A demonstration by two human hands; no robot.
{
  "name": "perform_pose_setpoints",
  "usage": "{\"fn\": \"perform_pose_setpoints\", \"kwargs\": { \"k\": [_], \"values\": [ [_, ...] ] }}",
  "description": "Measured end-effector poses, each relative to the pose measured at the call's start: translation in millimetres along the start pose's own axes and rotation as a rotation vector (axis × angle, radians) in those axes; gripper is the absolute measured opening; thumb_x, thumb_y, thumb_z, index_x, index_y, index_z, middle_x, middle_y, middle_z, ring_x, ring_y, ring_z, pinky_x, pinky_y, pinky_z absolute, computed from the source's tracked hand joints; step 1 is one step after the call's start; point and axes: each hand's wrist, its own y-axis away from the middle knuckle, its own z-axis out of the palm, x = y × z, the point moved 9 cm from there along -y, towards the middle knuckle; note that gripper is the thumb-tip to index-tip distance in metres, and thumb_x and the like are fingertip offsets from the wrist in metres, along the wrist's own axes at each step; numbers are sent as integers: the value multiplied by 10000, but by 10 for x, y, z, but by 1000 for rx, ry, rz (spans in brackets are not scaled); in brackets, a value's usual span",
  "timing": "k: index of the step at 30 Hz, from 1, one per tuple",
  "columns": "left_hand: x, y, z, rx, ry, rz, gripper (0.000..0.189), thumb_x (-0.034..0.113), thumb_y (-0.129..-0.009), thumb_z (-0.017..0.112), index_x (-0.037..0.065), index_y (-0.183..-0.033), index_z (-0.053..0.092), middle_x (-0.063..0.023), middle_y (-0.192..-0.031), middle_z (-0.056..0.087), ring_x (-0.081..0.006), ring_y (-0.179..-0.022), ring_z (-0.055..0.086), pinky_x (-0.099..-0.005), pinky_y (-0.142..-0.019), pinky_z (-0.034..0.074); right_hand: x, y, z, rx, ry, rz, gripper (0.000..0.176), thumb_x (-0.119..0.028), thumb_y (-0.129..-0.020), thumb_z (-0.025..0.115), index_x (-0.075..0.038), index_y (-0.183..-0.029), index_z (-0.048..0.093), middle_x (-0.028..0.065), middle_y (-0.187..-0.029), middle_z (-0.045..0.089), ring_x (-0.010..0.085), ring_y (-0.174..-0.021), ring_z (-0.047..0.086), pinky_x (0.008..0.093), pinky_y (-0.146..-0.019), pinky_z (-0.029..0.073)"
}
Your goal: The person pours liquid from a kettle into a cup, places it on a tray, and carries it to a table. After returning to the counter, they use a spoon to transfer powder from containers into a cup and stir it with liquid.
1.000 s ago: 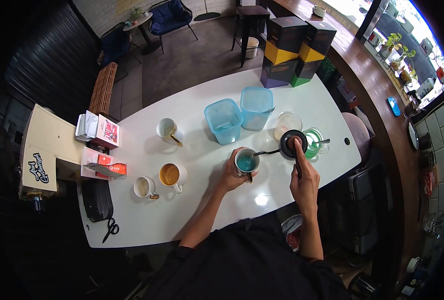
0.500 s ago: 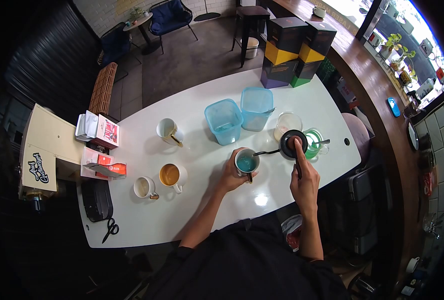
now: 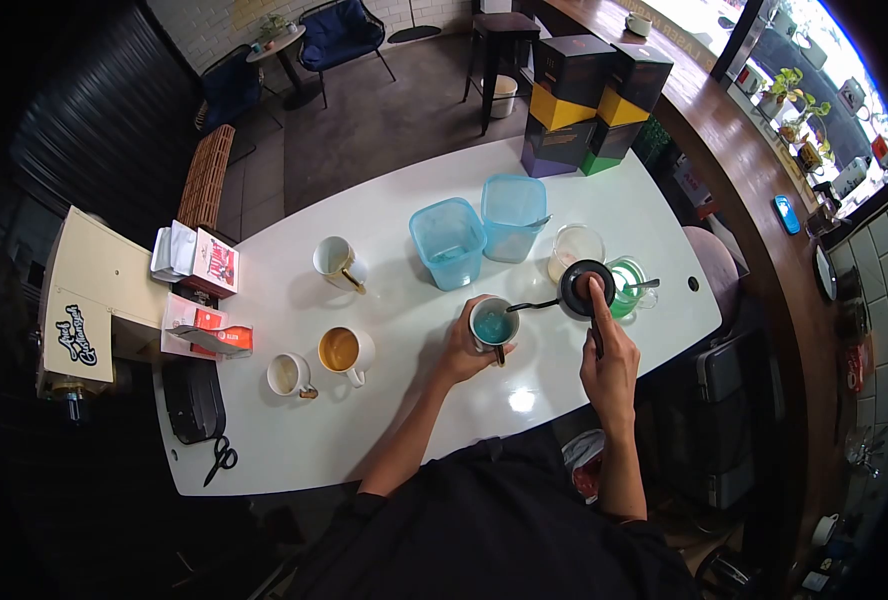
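My left hand is wrapped round the side of a mug with blue-green liquid inside. In my right hand is a small black gooseneck kettle, its handle in my grip and a finger resting on its round lid. The thin spout points left, its tip at the mug's rim. Just behind the kettle are a clear cup and a glass cup with green contents, a spoon in it. Whether liquid runs from the spout is too small to tell.
Two blue plastic tubs stand past the mug. Leftward are a white mug, a mug of brown liquid and a smaller cup. Scissors lie near the left edge; stacked dark boxes occupy the far end.
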Motion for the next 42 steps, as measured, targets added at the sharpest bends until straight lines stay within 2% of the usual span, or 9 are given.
{"fn": "perform_pose_setpoints", "kwargs": {
  "k": [5,7,10,12,16,17,19,27,42],
  "values": [
    [-2,-2,-1,-9,2,-13,741,123,-671,869,86,-1276,443,-58,-1146,575,-165,-1059,567,-330,-908,483,-19,1,-23,9,3,-4,839,151,-748,541,-231,-1479,382,174,-745,561,334,-653,578,447,-653,452],
    [3,1,-3,-9,3,-8,739,124,-672,869,86,-1275,443,-58,-1145,575,-165,-1057,566,-330,-908,482,52,12,31,-78,-16,91,805,169,-746,496,-167,-1470,391,227,-1174,624,400,-951,649,394,-807,499],
    [-14,4,3,-6,1,-15,740,123,-672,868,85,-1275,443,-58,-1142,575,-166,-1053,567,-329,-909,482,40,6,34,-73,-20,87,813,174,-740,494,-165,-1471,389,228,-1162,626,397,-921,652,384,-795,500],
    [3,1,-15,20,0,14,750,172,-661,879,83,-1273,454,-89,-1091,607,-210,-983,613,-347,-844,506,32,2,36,-74,-21,82,815,175,-738,495,-165,-1471,391,229,-1159,626,395,-903,652,375,-786,501],
    [28,2,-23,23,-8,18,749,169,-663,876,85,-1276,453,-91,-1091,609,-209,-978,615,-347,-838,510,24,-5,45,-88,-20,95,811,176,-738,499,-166,-1467,398,229,-1121,634,387,-838,648,354,-750,499],
    [-7,6,-7,-2,26,-44,745,143,-668,871,84,-1277,448,-74,-1118,592,-187,-1016,592,-338,-875,496,30,-4,55,-89,-20,95,811,176,-738,499,-166,-1467,398,229,-1121,634,387,-838,648,354,-750,499],
    [-36,10,8,-26,59,-106,741,118,-672,866,82,-1279,443,-58,-1145,575,-164,-1054,569,-328,-911,482,-30,-16,12,-11,-26,7,831,158,-752,532,-216,-1479,379,194,-810,604,356,-714,608,450,-677,460],
    [19,1,-7,-4,-14,-17,745,126,-669,870,83,-1280,446,-61,-1147,577,-167,-1066,569,-327,-920,480,-17,-22,5,-14,-19,29,824,155,-756,531,-215,-1476,382,196,-821,610,357,-721,611,450,-688,464],
    [31,-2,-2,-21,-13,-33,736,131,-679,864,82,-1280,442,-58,-1151,568,-166,-1065,560,-329,-917,474,1,-29,18,-15,-33,29,845,154,-746,540,-237,-1478,382,175,-765,575,330,-666,590,449,-663,456]
  ]
}}
